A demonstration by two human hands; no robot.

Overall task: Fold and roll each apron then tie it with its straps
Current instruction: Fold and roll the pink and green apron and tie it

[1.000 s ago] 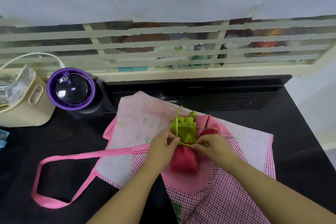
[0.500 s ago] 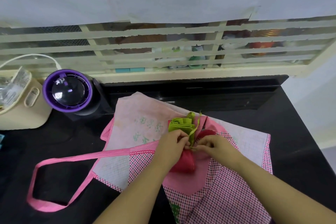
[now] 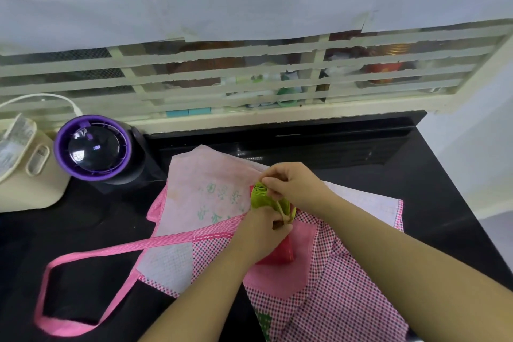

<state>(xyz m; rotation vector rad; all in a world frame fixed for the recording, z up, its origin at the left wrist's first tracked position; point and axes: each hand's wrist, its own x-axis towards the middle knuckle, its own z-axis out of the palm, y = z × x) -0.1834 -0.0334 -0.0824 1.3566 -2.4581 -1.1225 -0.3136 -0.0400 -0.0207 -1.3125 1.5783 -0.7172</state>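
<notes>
On the black window-side counter (image 3: 83,233), left hand (image 3: 262,234) and right hand (image 3: 295,184) pinch green strap (image 3: 281,209).

Left hand (image 3: 261,233) and right hand (image 3: 294,183) pinch the green strap (image 3: 279,207) on the rolled apron (image 3: 257,198).

Nothing legible anywhere. The only lettering is the green characters (image 3: 213,216) printed on the pale folded-over panel of the pink apron (image 3: 191,175). There are a few glyphs in two rows, too faint and blurred to read. A green print patch (image 3: 265,322) sits on the checked part of the same apron at the bottom edge. It is partly hidden by a forearm and can't be read either. The packages (image 3: 261,79) behind the slatted screen are too blurred for any label to be made out.
</notes>
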